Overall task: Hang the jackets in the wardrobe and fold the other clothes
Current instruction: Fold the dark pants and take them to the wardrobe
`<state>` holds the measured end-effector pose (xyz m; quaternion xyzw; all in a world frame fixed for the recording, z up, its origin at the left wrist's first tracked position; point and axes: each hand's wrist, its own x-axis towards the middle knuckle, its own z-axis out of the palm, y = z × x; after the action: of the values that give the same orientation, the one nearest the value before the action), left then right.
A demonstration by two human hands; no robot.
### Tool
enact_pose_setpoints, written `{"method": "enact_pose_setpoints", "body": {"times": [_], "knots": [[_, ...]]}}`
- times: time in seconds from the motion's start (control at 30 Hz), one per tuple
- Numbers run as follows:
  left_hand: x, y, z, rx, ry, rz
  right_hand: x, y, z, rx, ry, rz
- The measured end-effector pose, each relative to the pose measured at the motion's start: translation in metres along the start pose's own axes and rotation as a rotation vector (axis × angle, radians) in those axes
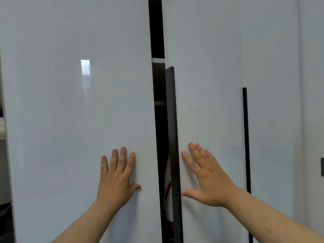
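Two glossy white wardrobe doors fill the view, with a narrow dark gap between them. My left hand [117, 178] presses flat on the left door [78, 111], fingers straight and spread. My right hand [206, 178] lies flat on the right door [206, 93], just beside its long black handle strip [172, 146]. Through the gap a red and white garment [167, 190] shows inside the wardrobe, mostly hidden. A white shelf edge [158, 60] is visible higher up in the gap.
A third white door stands further right with a thin black handle [246, 137]. A dark switch plate [322, 166] sits at the right edge. At the far left edge, part of a shelf with pale items [2, 127] shows.
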<state>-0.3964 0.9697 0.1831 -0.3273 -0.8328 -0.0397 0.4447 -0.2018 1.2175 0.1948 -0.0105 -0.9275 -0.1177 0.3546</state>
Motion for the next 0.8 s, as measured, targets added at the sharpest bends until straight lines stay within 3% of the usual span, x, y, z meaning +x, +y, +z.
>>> {"method": "enact_pose_setpoints", "body": {"times": [0.8], "knots": [[0.000, 0.000, 0.003, 0.018, 0.031, -0.001, 0.053, -0.006, 0.055, -0.093, -0.045, 0.100]]}}
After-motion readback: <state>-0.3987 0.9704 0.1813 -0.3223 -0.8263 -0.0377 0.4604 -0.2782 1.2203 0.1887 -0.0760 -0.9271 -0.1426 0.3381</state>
